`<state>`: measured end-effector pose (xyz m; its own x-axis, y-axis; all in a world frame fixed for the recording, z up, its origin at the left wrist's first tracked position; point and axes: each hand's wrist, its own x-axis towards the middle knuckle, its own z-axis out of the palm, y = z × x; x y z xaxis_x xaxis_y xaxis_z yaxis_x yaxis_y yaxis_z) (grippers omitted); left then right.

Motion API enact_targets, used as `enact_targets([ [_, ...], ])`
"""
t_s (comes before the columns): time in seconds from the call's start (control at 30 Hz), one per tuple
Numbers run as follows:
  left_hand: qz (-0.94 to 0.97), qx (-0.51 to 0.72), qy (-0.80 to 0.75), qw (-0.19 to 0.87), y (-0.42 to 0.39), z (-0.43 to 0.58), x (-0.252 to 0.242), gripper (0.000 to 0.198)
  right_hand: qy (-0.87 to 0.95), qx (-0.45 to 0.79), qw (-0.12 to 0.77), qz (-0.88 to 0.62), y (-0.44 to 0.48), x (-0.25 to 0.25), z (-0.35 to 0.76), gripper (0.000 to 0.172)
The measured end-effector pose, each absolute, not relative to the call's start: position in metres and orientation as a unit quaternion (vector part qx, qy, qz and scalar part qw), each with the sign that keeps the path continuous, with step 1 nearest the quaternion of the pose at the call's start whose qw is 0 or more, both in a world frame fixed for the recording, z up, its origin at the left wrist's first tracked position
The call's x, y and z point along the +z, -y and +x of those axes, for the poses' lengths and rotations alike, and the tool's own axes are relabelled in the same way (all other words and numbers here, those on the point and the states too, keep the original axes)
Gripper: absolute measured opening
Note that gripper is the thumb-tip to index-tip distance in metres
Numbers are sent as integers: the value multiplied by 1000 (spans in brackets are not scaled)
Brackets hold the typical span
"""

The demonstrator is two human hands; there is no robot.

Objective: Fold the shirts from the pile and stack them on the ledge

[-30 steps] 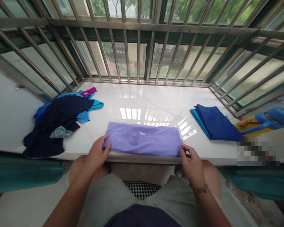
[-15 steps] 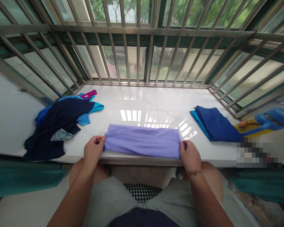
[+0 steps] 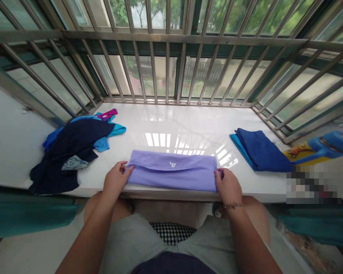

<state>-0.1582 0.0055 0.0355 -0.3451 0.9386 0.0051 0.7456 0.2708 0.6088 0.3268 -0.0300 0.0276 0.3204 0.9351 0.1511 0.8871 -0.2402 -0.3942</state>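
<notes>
A lavender garment (image 3: 171, 179), folded into a long flat strip with a small white logo on its upper layer, lies along the front edge of the white sill. My left hand (image 3: 116, 179) grips its left end, thumb on top and fingers at the edge behind. At the opposite end my right hand (image 3: 228, 184) pinches the cloth between thumb and fingers; some fingertips are hidden. A fold edge runs crosswise just below the logo. Which kind of garment it is I cannot tell.
Left on the sill (image 3: 171, 121) lies a loose heap of dark navy and blue clothes (image 3: 82, 140). Folded blue clothes (image 3: 260, 148) rest at the right, near a blue and yellow bottle-like object (image 3: 317, 146). Metal bars (image 3: 184, 72) enclose the sill's far side.
The upper layer of the lavender garment has shifted, and its white logo now shows. My left thumb has moved right onto the cloth; my right hand has barely moved.
</notes>
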Motion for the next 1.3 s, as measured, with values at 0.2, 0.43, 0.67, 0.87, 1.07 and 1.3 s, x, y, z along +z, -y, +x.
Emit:
enact_targets([
  [0.2, 511, 271, -783, 231, -23, -162, 36, 40, 566, 61, 217, -793, 21, 26, 332, 27],
  [0.43, 528, 288, -782, 161, -25, -161, 34, 38, 577, 2, 203, -791, 32, 32, 322, 39],
  [0.67, 528, 299, -774, 179, -24, -168, 31, 42, 571, 6, 96, -816, 44, 39, 298, 54],
  [0.87, 587, 279, -724, 232, -27, -175, 28, 47, 558, 98, 62, -821, 31, 45, 304, 39],
  [1.07, 657, 258, -670, 230, -29, -164, 29, 33, 568, 89, 38, -817, 19, 42, 356, 36],
  [1.3, 727, 340, -546, 241, -25, -109, 30, 26, 531, 23, 32, -847, 1, 62, 431, 46],
])
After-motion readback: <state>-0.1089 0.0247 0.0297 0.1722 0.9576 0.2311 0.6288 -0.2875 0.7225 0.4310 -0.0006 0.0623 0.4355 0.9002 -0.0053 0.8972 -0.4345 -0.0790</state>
